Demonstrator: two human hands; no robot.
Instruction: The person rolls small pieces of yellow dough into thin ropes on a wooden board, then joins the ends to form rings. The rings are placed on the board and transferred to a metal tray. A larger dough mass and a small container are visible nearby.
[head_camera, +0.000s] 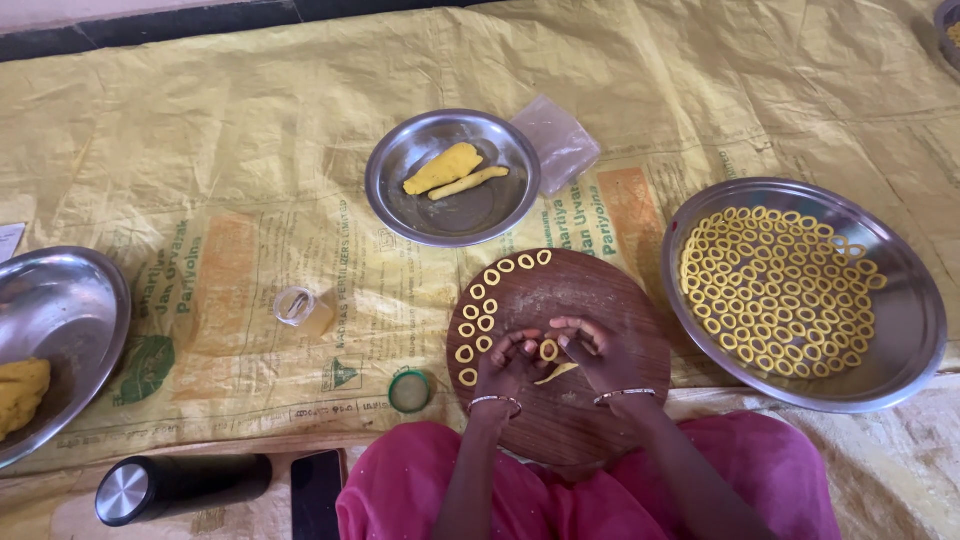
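A yellow printed sack sheet (250, 150) covers the floor across nearly the whole view, with a dark strip of bare floor (150, 25) showing at 11 o'clock. On it, at 3 o'clock, sits the large steel tray (905, 340), filled with many small yellow dough rings (775, 290) laid close together in one layer. At 9 o'clock a steel bowl (60, 300) holds a lump of yellow dough (20, 390) at its near side. At 12 o'clock a smaller steel plate (455, 210) carries two elongated pieces of dough (445, 168), and a folded clear plastic bag (558, 140) lies just beside its rim. In the centre rests a round wooden board (590, 300), with a curved row of finished rings (480, 310) along its left edge. Over the board the left hand (505, 365) and right hand (595, 350) meet, fingertips of both pinched together on a single dough ring (549, 350); a thin strip of dough (556, 374) lies on the board just below it. A black flask (180, 487) lies on its side at 7 o'clock, a dark phone (318, 492) near it. A small glass (300, 308) lies tipped left of the board, and a green lid (409, 391) sits at the board's lower left.
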